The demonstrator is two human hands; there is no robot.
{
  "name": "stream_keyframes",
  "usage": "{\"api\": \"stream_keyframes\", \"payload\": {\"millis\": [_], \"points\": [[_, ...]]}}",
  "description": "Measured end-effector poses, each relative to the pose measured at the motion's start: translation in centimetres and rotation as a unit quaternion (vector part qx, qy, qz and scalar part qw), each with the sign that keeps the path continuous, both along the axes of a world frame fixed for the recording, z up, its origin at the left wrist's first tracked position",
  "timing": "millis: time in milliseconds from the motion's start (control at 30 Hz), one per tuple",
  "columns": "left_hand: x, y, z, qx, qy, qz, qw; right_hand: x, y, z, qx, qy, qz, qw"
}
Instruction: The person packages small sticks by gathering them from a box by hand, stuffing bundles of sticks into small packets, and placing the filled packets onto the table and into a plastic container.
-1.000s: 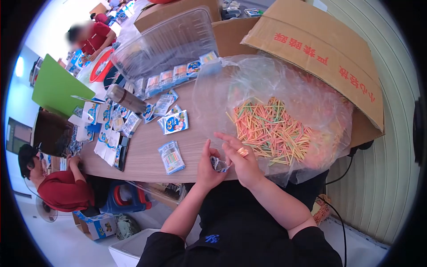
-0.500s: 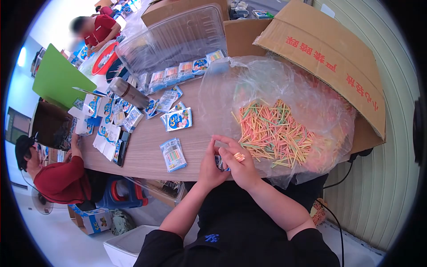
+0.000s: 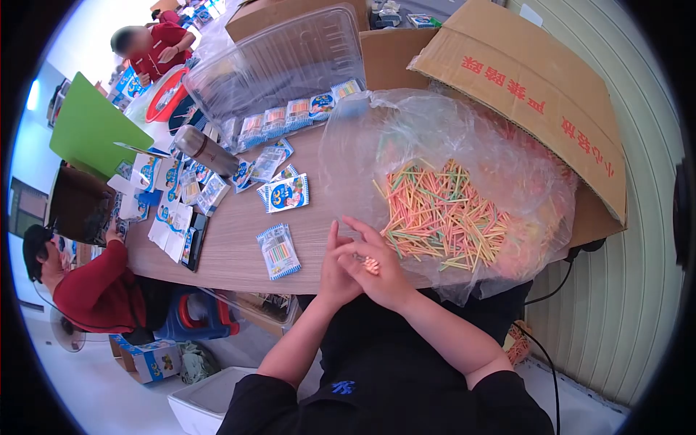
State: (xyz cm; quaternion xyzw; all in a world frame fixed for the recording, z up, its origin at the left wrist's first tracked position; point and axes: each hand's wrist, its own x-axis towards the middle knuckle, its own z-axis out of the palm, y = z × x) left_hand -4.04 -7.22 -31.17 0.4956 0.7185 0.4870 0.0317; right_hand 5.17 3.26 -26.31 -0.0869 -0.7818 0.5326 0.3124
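In right hand (image 3: pixel 386 280), against left hand (image 3: pixel 338 280): stick bundle (image 3: pixel 372 266).

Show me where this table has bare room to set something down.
The widest bare patch of tabletop lies between the single packet and the dark flat object. A narrower strip separates that packet from the left hand. Crowded: around the flask, with white cards and packets; on the right, where the clear bag spreads.

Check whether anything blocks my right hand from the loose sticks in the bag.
Nothing visible covers the exposed loose sticks, but a margin of the clear bag seems to lie between them and the right hand. Farther right, the bag covers more sticks.
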Motion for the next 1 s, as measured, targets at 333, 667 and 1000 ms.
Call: {"api": "stream_keyframes", "payload": {"millis": [333,667,1000], "points": [[0.1,-0.7,-0.1,0.018,-0.139,0.031,0.990,2.5,-1.1,0.8,-0.026,-0.080,-0.038,0.996],[0.0,-1.3,2.4,-0.043,-0.073,-0.154,0.984,6.7,1.7,2.6,-0.041,-0.093,0.059,0.993],[1.2,-1.1,2.4,-0.041,-0.101,-0.147,0.983,7.8,1.6,0.6,0.004,-0.104,0.032,0.994]]}}
